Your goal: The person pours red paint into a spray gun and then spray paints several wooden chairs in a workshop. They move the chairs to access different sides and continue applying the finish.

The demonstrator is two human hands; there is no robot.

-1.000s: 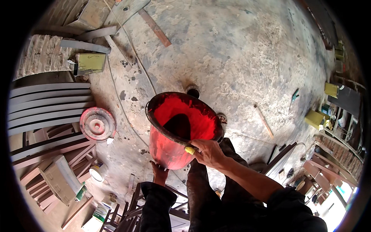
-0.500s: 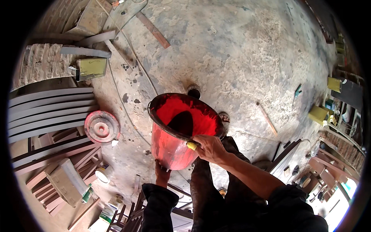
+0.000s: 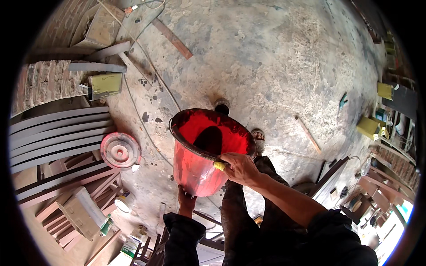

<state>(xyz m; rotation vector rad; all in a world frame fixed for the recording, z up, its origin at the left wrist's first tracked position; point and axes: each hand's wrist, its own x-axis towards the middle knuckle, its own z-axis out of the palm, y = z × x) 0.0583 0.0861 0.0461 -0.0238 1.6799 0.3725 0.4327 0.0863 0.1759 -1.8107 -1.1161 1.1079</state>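
Note:
A red bucket is tilted in front of my legs, its dark-stained mouth facing up and away from me. Black smears cover the inner wall, and a dark patch lies inside; I cannot tell whether it is liquid or shadow. My left hand grips the bucket's bottom edge from below, its fingers partly hidden. At the near right of the rim, my right hand is closed on the bucket's edge. A small yellow piece shows beside its fingers; what it is I cannot make out.
A round red-and-white lid-like disc lies left, by stacked grey boards. Cables cross the concrete floor. A wooden plank, a thin stick and blue-green pliers lie there. My sandalled foot is beyond the bucket.
Both hands keep their hold on the bucket, which has barely moved. The view has shifted slightly, so the surroundings on the left sit a little lower and farther right.

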